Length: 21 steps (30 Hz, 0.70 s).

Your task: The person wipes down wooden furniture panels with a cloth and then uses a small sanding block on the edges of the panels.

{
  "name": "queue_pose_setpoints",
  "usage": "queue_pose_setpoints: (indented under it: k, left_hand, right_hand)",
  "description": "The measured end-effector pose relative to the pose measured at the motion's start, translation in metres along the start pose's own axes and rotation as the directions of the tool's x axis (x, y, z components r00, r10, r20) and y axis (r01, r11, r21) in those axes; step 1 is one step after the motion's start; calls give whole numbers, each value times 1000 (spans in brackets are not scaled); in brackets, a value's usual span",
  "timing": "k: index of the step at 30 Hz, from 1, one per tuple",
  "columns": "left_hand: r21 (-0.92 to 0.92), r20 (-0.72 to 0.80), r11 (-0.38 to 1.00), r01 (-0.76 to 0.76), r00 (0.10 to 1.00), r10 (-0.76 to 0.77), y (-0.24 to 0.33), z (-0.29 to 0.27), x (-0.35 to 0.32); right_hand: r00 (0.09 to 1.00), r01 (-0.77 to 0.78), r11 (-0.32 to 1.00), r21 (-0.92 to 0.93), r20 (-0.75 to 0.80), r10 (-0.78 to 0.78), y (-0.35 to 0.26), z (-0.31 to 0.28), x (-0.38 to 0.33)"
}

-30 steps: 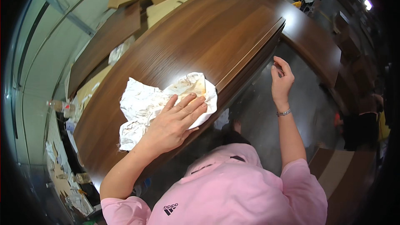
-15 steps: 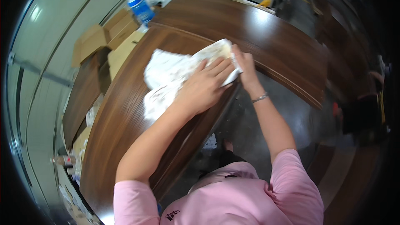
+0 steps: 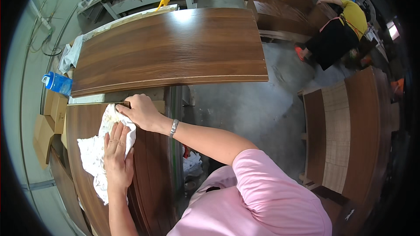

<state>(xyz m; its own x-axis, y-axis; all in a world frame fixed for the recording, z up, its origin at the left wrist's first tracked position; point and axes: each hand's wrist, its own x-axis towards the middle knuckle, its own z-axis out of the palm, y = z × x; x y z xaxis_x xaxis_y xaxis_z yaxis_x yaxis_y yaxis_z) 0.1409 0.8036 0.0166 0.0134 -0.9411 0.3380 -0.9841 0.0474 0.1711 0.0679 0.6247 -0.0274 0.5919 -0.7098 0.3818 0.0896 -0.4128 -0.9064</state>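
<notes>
A crumpled white cloth (image 3: 92, 154) with brownish smudges lies over a dark brown wood-grain panel (image 3: 81, 120) at the left. Flat on the cloth rests my left hand (image 3: 118, 166), its fingers stretched toward the panel's far end. My right hand (image 3: 144, 114) is closed at the panel's far right corner, its thumb on the cloth's edge; its other fingers are partly hidden. A metal bracelet (image 3: 174, 127) circles that wrist. Just beyond both hands, a second brown panel (image 3: 175, 48) lies crosswise.
A blue bottle (image 3: 59, 83) stands by the far panel's left end, above open cardboard boxes (image 3: 46, 133). A yellow tool (image 3: 163, 2) sits behind that panel. More brown panels (image 3: 365, 135) are stacked at the right. A person in a yellow top (image 3: 353, 16) bends over at the far right.
My view has turned, so the hands, cloth and near panel now appear farther left. The far panel and the person at the right show more fully. Both hands stay at the cloth.
</notes>
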Motion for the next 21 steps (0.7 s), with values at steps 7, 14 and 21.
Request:
queue_pose_setpoints:
  k: [7,14,21]
  left_hand:
    - [-61,228,979,195,958,-176,-63,28,36]
    - [-68,35,996,49,998,-47,-123,50,162]
    - [-55,232,977,206,954,-189,-104,24,89]
  right_hand:
    - [974,35,993,114,-228,-9,94,3,95]
    - [954,183,974,136,-264,-142,102,25,125]
    - [945,200,972,125,-288,-157,123,13,135]
